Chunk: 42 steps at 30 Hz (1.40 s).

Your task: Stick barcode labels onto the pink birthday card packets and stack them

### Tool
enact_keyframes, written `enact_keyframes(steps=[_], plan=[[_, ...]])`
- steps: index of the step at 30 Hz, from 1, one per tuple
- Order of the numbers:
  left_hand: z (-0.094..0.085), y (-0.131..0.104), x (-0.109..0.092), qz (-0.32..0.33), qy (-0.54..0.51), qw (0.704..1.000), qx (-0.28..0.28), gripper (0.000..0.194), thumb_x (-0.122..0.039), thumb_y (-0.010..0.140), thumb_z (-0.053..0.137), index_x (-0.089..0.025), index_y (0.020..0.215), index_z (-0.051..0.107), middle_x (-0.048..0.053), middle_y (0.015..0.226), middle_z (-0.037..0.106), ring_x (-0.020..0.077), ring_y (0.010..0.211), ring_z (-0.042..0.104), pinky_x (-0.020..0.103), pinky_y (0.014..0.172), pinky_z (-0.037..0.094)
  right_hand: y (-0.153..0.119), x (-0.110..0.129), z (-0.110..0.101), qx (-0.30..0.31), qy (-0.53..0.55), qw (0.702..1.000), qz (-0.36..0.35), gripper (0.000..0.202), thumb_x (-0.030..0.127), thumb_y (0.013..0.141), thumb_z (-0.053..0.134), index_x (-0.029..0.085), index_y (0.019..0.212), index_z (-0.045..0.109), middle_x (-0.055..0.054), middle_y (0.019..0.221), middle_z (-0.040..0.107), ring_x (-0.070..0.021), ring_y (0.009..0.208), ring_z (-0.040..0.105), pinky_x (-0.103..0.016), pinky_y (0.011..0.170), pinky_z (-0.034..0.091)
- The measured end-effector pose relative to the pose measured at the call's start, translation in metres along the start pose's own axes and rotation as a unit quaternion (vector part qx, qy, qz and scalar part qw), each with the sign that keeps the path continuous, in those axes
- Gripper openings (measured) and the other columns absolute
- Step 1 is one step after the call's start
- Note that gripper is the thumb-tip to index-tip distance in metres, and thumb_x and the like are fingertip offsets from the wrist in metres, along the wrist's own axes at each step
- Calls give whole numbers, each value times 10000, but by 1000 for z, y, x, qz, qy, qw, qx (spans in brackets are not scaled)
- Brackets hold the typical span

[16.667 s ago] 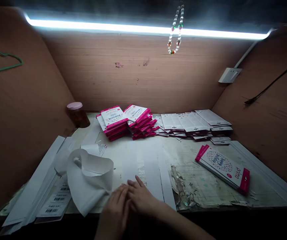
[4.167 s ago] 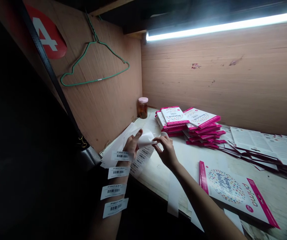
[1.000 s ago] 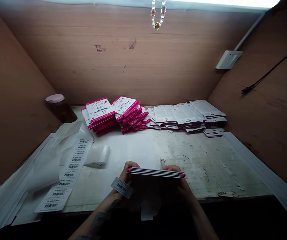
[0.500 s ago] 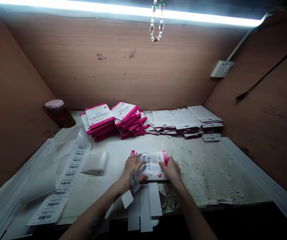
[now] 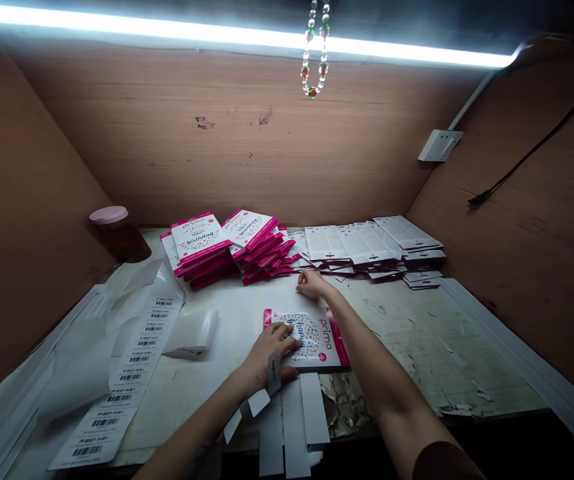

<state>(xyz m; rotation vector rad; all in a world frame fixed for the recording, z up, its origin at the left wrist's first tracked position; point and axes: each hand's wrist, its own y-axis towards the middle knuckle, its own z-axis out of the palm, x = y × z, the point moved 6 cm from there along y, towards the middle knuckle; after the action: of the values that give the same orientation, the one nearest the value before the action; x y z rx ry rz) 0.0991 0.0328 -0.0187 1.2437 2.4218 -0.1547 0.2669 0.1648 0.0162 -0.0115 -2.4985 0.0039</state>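
Observation:
A white and pink "happy birthday" packet (image 5: 324,343) lies flat near the table's front edge, its print turned sideways. My left hand (image 5: 271,347) rests on its left part with fingers spread. A barcode label (image 5: 273,372) clings to that hand near the wrist. Beyond the packet's far edge, my right hand (image 5: 313,285) hovers over the white surface with its fingers curled together; whether anything is pinched in them is hidden. It is close to the front of the back-facing packets (image 5: 377,243). White strips (image 5: 294,420) stick out over the table edge below the packet.
Stacked pink-edged packets (image 5: 201,243) stand at the back, left of centre. A strip of barcode labels (image 5: 134,370) and curled backing paper (image 5: 194,333) lie at left. A lidded jar (image 5: 119,233) stands in the back left corner. Beads (image 5: 313,80) hang from above.
My right hand has let go of the packet's right side and moved up and left, past its far edge. My left hand stays on the packet. The view has tilted slightly.

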Motion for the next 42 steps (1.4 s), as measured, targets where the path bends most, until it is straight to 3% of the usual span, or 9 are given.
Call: enact_keyframes(steps=[5,10,15,23,28,32,35,38,42], plan=[[-5,1,-2,2,-11,1000,-4,646,-531,675,776,-279,1240,589,103,1319,520,354,1228,426,522,1029,364,-21,-10,-8,-31,22,998,-54,109,164,792,597,199,894,585,-29,911,630,-172,856,569,-290,783,428],[-4,2,0,-14,-18,1000,0,672,-515,652,800,-286,1244,581,98,1341,506,361,1240,417,525,1019,373,-3,-17,3,-5,10,999,-48,363,163,593,772,190,909,597,-41,907,601,-228,927,547,-329,806,440],[-5,1,0,-20,-24,1000,2,655,-498,649,803,-276,1225,585,103,1345,496,360,1247,415,521,1035,361,4,-5,0,31,13,997,-70,270,137,553,770,185,729,572,11,711,573,-185,728,552,-275,652,444],[-8,-2,-1,-47,-49,998,-14,992,-442,655,789,-207,1467,268,132,1340,483,332,1215,418,481,1035,373,-125,3,18,-15,40,986,-158,197,93,832,493,209,824,652,-50,862,706,-209,852,655,-348,799,501],[-6,3,-10,-11,56,998,34,719,-478,743,705,-240,1378,468,126,1343,464,348,1195,423,483,1010,370,-195,4,25,-36,38,967,-248,249,128,898,462,204,1041,651,-105,1172,662,-245,1207,549,-433,1012,464],[-8,3,-12,-14,74,997,35,670,-509,773,671,-247,1363,491,137,1375,446,354,1181,426,495,989,376,-254,12,19,26,-36,938,-344,432,74,805,529,193,1218,580,-133,1298,569,-294,1252,473,-489,981,485],[-5,1,-10,-20,63,997,48,695,-485,769,685,-249,1386,471,136,1489,357,387,1232,380,532,995,349,-283,23,10,-22,-61,917,-393,360,67,832,539,191,1161,614,-154,1250,591,-306,1162,514,-488,899,517],[2,0,-7,-29,34,996,76,741,-488,783,668,-262,1436,401,79,1547,316,414,1284,317,567,999,316,-273,35,1,-26,25,917,-397,187,117,894,543,204,1016,656,-95,978,668,-226,916,584,-371,756,533],[5,1,-3,-48,-1,995,89,760,-496,789,663,-310,1457,354,35,1515,390,412,1303,300,564,1017,274,-203,24,-11,-89,173,953,-231,110,249,912,576,222,854,666,-36,762,632,-193,752,550,-342,683,468]])
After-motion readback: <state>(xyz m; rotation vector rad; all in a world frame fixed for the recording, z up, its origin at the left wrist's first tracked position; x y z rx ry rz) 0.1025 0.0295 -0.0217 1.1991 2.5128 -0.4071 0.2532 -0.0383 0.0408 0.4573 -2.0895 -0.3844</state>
